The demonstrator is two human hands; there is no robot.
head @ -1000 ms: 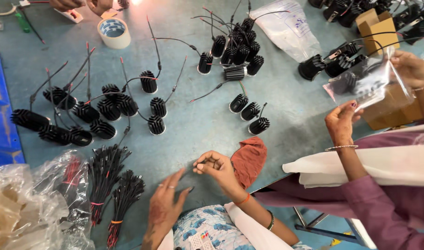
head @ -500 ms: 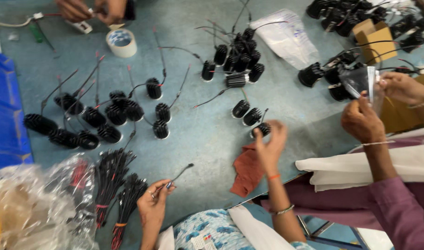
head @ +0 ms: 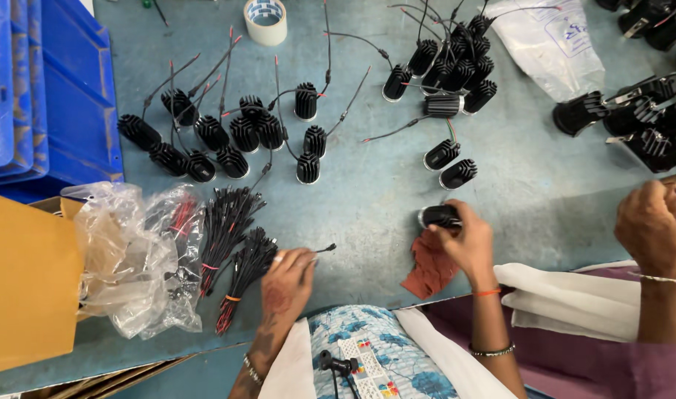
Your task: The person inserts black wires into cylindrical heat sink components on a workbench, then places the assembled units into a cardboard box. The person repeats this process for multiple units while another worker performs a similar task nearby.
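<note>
My right hand (head: 467, 240) is closed over a black finned cylindrical housing (head: 437, 216) lying on the blue-grey table, just above a rust-red cloth (head: 429, 270). My left hand (head: 287, 277) pinches a short black wire (head: 319, 250) that sticks out to the right. It rests beside two tied bundles of black wires (head: 234, 255) with red tips. Two more finned housings (head: 450, 164) lie a little beyond my right hand.
A group of wired finned housings (head: 234, 137) sits centre-left, another cluster (head: 448, 66) at the back. Blue crates (head: 50, 96), a cardboard box (head: 24, 284), clear plastic bags (head: 131, 255), a tape roll (head: 265, 20) and another person's hand (head: 659, 222) at right surround the area.
My right hand has reached forward from near my left hand and closed on a housing by the red cloth. My left hand stays by the wire bundles with a wire.
</note>
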